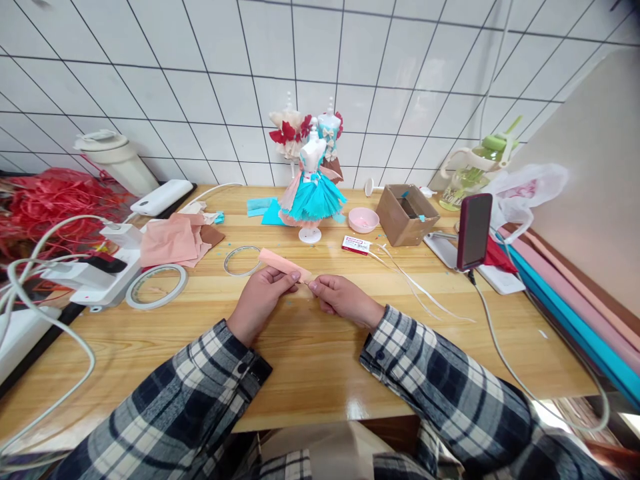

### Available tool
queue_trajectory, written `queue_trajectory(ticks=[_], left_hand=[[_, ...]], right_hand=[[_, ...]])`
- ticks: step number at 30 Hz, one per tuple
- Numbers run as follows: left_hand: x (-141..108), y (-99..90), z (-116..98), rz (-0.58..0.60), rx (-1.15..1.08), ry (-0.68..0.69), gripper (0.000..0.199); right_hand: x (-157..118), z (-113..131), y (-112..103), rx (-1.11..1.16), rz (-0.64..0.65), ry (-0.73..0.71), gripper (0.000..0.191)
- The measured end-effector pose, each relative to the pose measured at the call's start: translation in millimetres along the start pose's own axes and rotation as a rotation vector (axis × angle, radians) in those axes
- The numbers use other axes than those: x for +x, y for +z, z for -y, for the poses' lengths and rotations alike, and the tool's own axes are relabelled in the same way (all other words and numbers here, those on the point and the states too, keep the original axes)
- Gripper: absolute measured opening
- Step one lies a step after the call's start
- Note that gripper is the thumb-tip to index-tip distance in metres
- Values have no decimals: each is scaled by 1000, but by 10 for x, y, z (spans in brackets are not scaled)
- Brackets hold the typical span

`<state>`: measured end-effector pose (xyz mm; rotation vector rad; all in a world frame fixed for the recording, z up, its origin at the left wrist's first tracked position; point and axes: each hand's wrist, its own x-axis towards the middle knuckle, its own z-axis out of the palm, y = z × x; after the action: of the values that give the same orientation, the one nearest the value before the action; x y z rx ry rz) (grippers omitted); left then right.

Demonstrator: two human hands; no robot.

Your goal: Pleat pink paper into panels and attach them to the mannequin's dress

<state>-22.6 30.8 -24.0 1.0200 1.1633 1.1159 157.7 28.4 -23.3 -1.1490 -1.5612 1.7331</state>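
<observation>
Two hands pinch a pink paper strip above the wooden table.

The left hand grips the strip between thumb and fingers; the right hand nips its near end with closed fingertips. Bare table lies between the hands and the near edge. Behind the strip stand a doll dress form, a pink bowl, contents unclear, and an open cardboard box holding teal scraps.

A small mannequin in a turquoise paper dress stands at twelve o'clock on the wooden table; a round pink bowl and open cardboard box sit at one o'clock, two clear tape rolls at nine, a dark red phone upright at three
</observation>
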Motion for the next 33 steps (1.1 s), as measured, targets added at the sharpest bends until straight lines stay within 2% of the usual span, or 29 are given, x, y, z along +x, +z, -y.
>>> queue_trajectory(ticks=[7,14,27,33], left_hand=[[4,2,-6,5,-67,7,26],[-43,64,-40,-8,-40,1,27],[-30,63,4,10,-46,-7,27],[-38,79,-3,16,-117,-47,27]], right_hand=[[31,-41,18,-59,-25,-22,37],[49,-83,34,-128,-78,-77,35],[40,-75,49,-55,-73,-68,35],[39,-62,50,-41,-70,-77,34]])
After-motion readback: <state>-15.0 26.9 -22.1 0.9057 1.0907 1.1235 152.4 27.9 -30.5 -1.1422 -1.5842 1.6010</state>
